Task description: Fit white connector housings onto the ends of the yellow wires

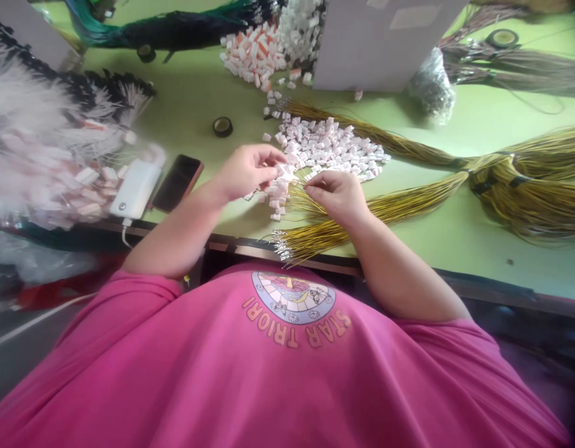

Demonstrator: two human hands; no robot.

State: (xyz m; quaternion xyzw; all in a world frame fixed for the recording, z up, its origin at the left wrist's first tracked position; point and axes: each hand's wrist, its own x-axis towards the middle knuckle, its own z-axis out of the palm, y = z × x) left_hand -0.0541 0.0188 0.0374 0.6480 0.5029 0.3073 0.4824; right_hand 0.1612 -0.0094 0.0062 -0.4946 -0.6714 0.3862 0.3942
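Note:
My left hand [247, 171] is over the left edge of a pile of small white plastic connector housings [334, 146]. Its fingers are curled toward the thumb, and whatever they hold is too small to make out. Facing it, my right hand [342, 194] pinches a thin wire between thumb and forefinger, its tip pointing left toward the other hand. Beneath the right wrist runs a bundle of yellow and black wires [399, 208], with silvery terminals [282, 244] at its end near the table's front edge. Some loose housings [279, 199] lie between the hands.
A phone [178, 183] and a white power bank [137, 186] with a cable lie left, beside a heap of white wires with connectors [82, 193]. Behind are a black tape roll [222, 127], orange-white connectors [254, 56] and a grey box [362, 50]. More wire bundles [544, 186] lie right.

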